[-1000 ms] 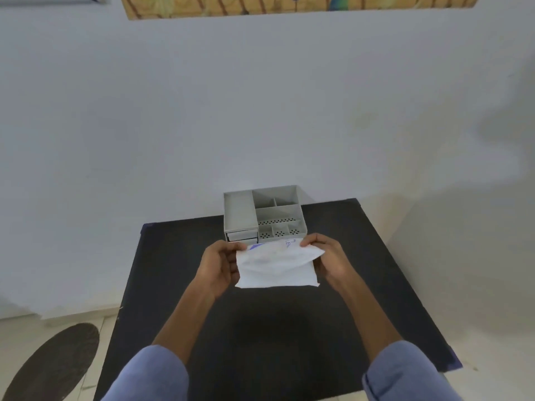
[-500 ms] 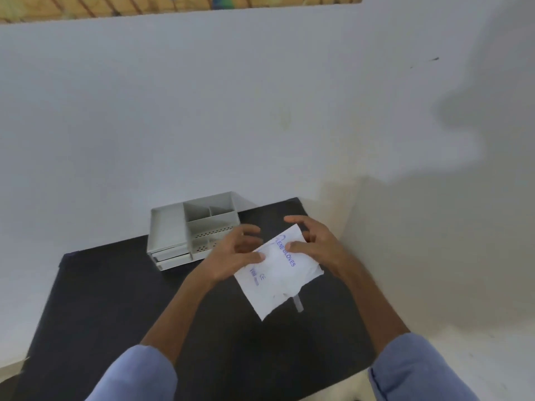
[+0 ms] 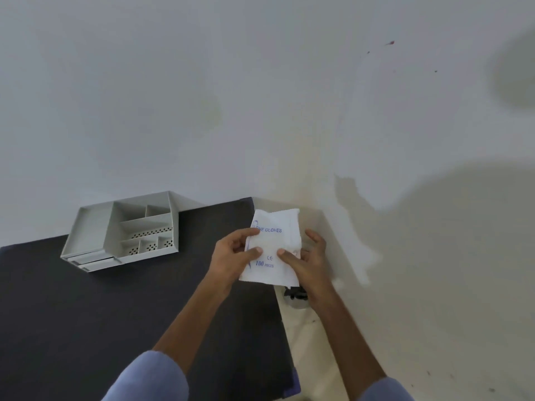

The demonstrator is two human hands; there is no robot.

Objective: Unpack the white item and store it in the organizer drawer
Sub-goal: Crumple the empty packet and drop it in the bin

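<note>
Head view: black table [image 3: 86, 328], grey organizer [image 3: 124, 233] at its far left, now further left than before. Both hands grip the white packet [image 3: 275, 247] above the table's right edge: left hand [image 3: 231, 259], right hand [image 3: 309, 261], fingers half curled.

We observe both hands gripping a white glove packet [image 3: 273, 247] above the black table's [image 3: 86, 314] right edge: left hand [image 3: 231, 256], right hand [image 3: 309, 261]; grey organizer [image 3: 121, 233] stands well apart at left

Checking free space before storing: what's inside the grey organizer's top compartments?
The organizer shows only bare grey dividers and perforated floors; no items visible. Its drawers' insides at the front are hidden.
</note>
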